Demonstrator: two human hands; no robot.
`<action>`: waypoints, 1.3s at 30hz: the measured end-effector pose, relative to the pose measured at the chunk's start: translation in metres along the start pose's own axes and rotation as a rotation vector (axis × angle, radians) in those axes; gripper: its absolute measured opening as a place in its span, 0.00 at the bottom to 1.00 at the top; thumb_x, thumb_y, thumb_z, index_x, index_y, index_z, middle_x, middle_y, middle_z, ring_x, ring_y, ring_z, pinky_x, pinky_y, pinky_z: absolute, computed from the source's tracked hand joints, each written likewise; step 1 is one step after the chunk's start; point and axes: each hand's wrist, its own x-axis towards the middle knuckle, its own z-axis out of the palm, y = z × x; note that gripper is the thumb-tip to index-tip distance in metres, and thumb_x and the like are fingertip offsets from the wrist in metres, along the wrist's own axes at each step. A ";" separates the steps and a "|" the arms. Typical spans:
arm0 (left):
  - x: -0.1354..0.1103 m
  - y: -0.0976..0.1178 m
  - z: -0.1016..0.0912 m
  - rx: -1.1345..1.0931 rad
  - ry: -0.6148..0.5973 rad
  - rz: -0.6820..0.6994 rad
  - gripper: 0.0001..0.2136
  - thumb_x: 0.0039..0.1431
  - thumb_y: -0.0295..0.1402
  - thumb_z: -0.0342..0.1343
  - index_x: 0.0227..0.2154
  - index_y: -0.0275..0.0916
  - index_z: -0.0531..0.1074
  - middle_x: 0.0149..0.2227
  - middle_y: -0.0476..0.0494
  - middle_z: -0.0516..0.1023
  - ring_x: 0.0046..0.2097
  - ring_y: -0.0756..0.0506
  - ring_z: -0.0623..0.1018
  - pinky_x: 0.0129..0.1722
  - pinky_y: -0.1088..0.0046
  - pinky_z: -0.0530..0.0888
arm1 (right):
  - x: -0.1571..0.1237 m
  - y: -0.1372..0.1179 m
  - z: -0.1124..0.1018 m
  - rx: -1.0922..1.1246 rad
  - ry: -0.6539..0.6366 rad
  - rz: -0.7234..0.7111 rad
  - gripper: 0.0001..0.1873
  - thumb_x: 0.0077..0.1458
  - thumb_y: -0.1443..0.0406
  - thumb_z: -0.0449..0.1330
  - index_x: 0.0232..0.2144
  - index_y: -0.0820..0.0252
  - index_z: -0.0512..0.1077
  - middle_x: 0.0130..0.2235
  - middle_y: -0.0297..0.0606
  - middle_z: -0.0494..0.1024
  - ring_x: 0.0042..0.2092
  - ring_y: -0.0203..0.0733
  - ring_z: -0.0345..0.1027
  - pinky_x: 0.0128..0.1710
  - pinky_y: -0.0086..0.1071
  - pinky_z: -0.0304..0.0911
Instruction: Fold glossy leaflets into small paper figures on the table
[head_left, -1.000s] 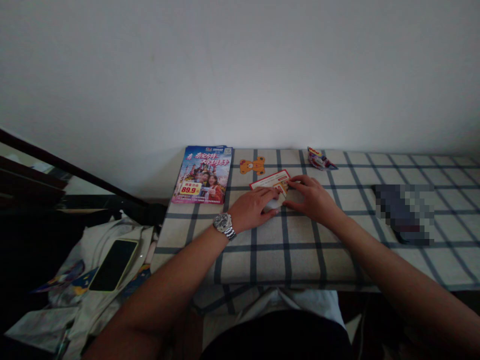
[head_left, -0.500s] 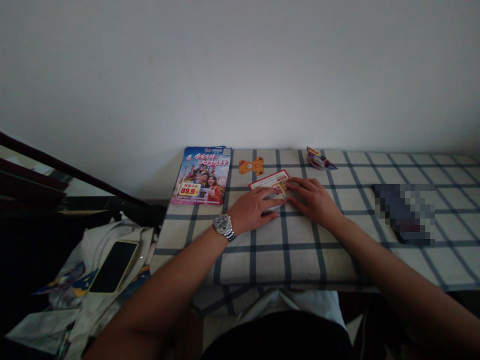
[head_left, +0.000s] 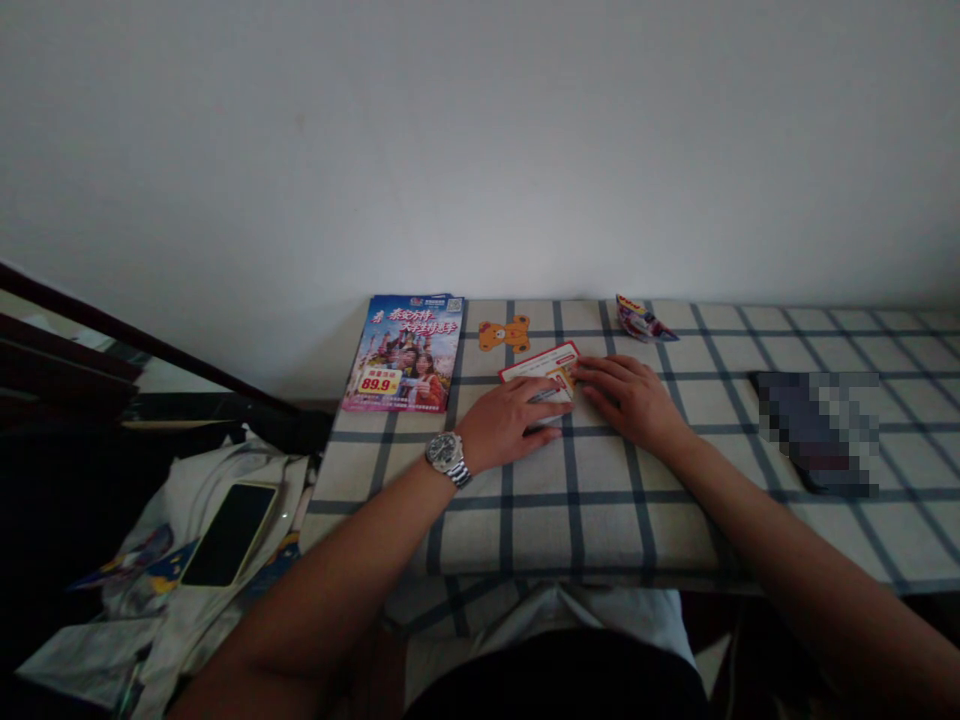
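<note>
Beneath fingers (head_left: 604, 371) lies a flat, seemingly paper card (head_left: 541, 367).

At the far left corner of the tabletop (head_left: 480, 530), we read "89.9" in red on the yellow label (head_left: 379, 382) of a leaflet (head_left: 424, 345), 限量活动 above it and 方特 in the headline; a QR code (head_left: 454, 305) marks the leaflet's upper right. Print on the red-edged card (head_left: 536, 365) and the wrapper (head_left: 640, 320) near the far edge is too small for us.
</note>
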 end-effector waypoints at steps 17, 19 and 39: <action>-0.001 -0.002 0.003 0.007 0.034 0.021 0.21 0.70 0.39 0.60 0.63 0.47 0.71 0.65 0.39 0.70 0.65 0.37 0.70 0.66 0.51 0.72 | -0.003 -0.012 0.001 -0.105 -0.026 -0.025 0.21 0.71 0.55 0.57 0.63 0.43 0.73 0.68 0.40 0.70 0.63 0.62 0.64 0.57 0.57 0.65; -0.001 -0.002 0.004 0.006 0.032 0.018 0.21 0.69 0.39 0.60 0.63 0.47 0.71 0.64 0.40 0.70 0.65 0.37 0.70 0.66 0.50 0.72 | -0.003 -0.012 0.001 -0.102 -0.033 -0.028 0.21 0.71 0.55 0.57 0.63 0.44 0.74 0.70 0.40 0.69 0.64 0.61 0.64 0.57 0.57 0.65; -0.003 -0.010 -0.002 -0.002 0.037 0.008 0.20 0.70 0.40 0.60 0.62 0.51 0.74 0.70 0.41 0.65 0.71 0.36 0.65 0.71 0.48 0.66 | 0.018 0.003 0.002 0.065 0.040 0.006 0.18 0.73 0.59 0.54 0.53 0.53 0.81 0.59 0.41 0.80 0.57 0.54 0.74 0.57 0.52 0.70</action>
